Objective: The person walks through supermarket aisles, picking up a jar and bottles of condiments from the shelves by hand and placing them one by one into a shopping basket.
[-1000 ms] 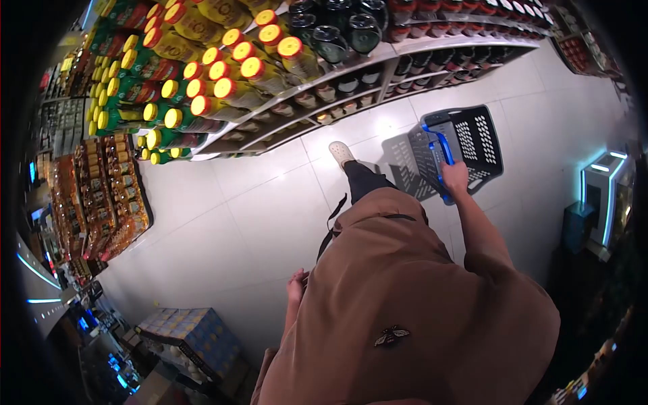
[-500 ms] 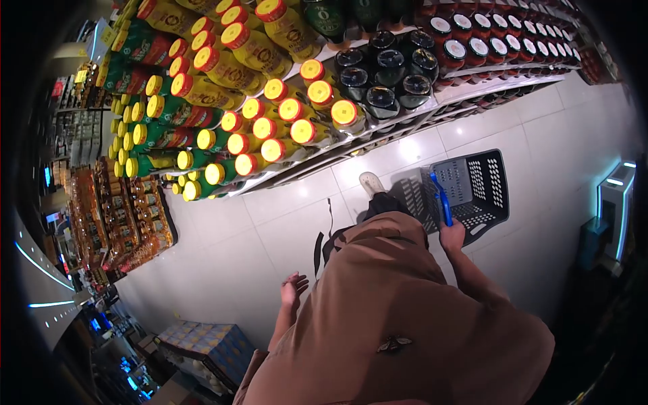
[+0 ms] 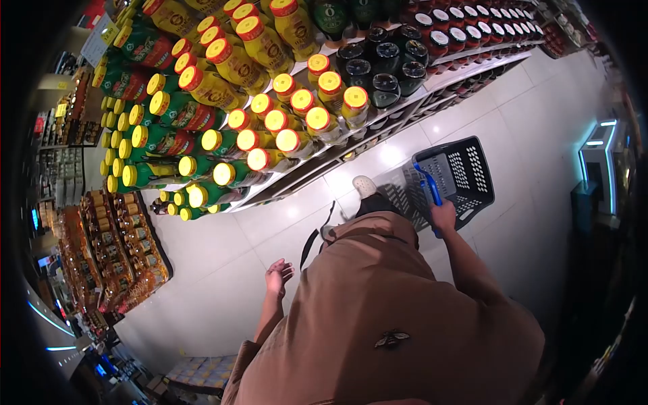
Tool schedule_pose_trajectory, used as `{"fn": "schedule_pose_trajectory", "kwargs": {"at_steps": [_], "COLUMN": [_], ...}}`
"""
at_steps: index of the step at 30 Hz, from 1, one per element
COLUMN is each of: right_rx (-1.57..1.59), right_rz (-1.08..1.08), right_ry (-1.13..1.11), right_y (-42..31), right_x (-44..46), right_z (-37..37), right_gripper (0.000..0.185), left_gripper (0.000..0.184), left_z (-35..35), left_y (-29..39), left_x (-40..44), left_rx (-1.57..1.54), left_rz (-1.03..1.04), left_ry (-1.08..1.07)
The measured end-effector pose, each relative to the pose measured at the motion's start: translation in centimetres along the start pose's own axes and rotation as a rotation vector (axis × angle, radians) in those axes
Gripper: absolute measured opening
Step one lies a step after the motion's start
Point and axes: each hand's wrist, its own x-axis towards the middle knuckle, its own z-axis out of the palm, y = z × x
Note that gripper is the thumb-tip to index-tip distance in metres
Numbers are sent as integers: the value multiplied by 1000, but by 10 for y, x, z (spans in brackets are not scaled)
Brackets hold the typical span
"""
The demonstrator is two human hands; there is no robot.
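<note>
Two hands, well apart: over there the right hand [image 3: 443, 216] clasps the near end of the blue handle [image 3: 429, 185], which runs forward along the dark basket [image 3: 447, 170] just ahead, while the farther left hand [image 3: 279, 275] hangs loosely curled, apparently empty.

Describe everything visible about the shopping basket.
The shopping basket is dark grey, apparently plastic and open-topped, its walls pierced by rows of small holes. A blue handle stands over its left side in the view, gripped by the right hand. No goods show in the visible interior. It is at the person's right; whether it touches the tiled floor is unclear.
</note>
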Motion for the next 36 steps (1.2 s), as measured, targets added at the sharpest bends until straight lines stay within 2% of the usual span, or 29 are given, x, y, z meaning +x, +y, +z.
{"fn": "schedule_pose_trajectory", "kwargs": {"at_steps": [3,7,9,11,13,14,19,20,23,26,29,32,34,36], "right_rx": [99,108,106,89,98,74,-19,39,34,-112,-91,236,435,487], "right_rz": [72,35,8,-27,58,19,-4,69,52,-144,-300,-441,-545,-720], "right_ry": [-38,-30,-23,-39,-64,-55,-138,-245,-355,-310,-20,167,182,271], "right_y": [-28,-24,-29,-23,-32,-30,-35,-44,-68,-78,-121,-180,-222,-251], "right_x": [-24,-36,-47,-48,-59,-60,-60,-63,-62,-32,-1,47,67,92], "right_z": [-11,4,12,23,24,27,22,12,-10,-22,-51,-86,-116,-134], "right_gripper": [29,25,21,21,31,28,29,35,43,58,54,36,35,35], "left_gripper": [32,35,36,37,38,38,37,35,33,32,32,31,29,28], "left_z": [-44,-83,-94,-102,-122,-126,-100,-93,-90,-90,-65,-43,-42,-29], "left_y": [-41,-67,-73,-77,-89,-88,-55,-48,-54,-67,-54,-40,-50,-31], "left_x": [9,-2,-3,18,43,53,41,32,34,36,19,20,60,64], "left_rx": [32,290,298,156,0,-27,14,21,-1,8,88,156,153,126], "left_rz": [-37,-80,-138,-154,-182,-158,-49,-52,-52,-14,21,41,144,193], "left_ry": [30,-3,0,24,16,-10,-32,-41,-38,18,45,56,-10,-48]}}
